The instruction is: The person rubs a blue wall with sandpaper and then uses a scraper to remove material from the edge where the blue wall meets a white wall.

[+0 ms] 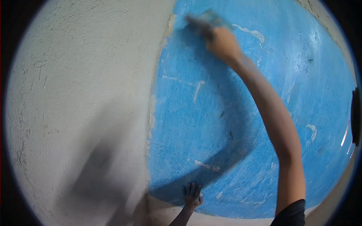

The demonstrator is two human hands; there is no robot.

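A blue painted wall [188,120] with scuffs and pale bare patches fills the middle and right. My right hand [222,43] reaches to its upper left part, arm stretched up. Motion smears the fingers, which look closed around a blurred, dark and greyish thing [213,17] against the paint; its kind cannot be made out. Low on the same wall, my left hand [193,195] rests with fingers spread, palm toward the surface, and holds nothing visible.
On the left, a rough whitish wall [83,67] meets the blue one along a chipped vertical edge [151,113]. My shadow falls across both walls. A dark object [355,116] stands at the far right. Pale surface shows below the paint's lower edge.
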